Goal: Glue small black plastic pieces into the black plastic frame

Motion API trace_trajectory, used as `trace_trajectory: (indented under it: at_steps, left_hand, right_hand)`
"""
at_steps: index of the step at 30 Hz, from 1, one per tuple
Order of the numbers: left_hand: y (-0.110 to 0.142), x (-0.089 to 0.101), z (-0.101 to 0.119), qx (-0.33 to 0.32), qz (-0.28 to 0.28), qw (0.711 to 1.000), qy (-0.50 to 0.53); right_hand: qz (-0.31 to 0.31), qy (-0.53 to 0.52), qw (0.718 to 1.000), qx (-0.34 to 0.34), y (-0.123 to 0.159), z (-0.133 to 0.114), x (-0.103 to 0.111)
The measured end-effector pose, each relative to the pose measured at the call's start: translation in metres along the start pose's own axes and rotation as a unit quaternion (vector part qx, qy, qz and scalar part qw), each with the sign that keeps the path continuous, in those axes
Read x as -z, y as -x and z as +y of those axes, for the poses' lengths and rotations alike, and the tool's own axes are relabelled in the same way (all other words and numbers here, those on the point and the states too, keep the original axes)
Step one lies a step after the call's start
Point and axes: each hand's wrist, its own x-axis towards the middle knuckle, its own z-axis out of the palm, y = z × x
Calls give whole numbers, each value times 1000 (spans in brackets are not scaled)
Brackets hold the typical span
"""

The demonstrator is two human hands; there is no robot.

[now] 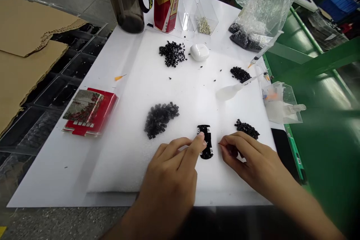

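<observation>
Left hand (168,180) touches black piece (207,141) | right hand (247,161) beside | red-carton text (166,3) unreadable

The left hand (168,183) faces a heap of black pellets (161,120) straight ahead, the right hand (253,165) has a second heap (246,129) just past its knuckles, and a black moulded piece (206,141) sits between them. There's room along the left edge of the foam pad (118,165), and up the middle toward the squeeze bottle (229,92)
</observation>
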Motion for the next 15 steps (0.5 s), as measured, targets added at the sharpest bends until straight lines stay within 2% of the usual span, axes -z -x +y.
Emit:
trace_trajectory:
  at_steps: [6,8,11,15]
  left_hand:
    - [-7,5,-5,-12,-27,1000,11]
    - [-8,4,-5,-14,-25,999,17]
    - [-8,2,-6,-5,-16,1000,18]
    - [-5,1,-5,5,-20,1000,19]
  right_hand:
    - [14,-6,1000,3,2,-12,0]
    - [-8,-13,1000,7,4,-22,0]
    - [-44,30,997,55,7,-34,-4]
    - [-55,85,990,96,4,-36,-8]
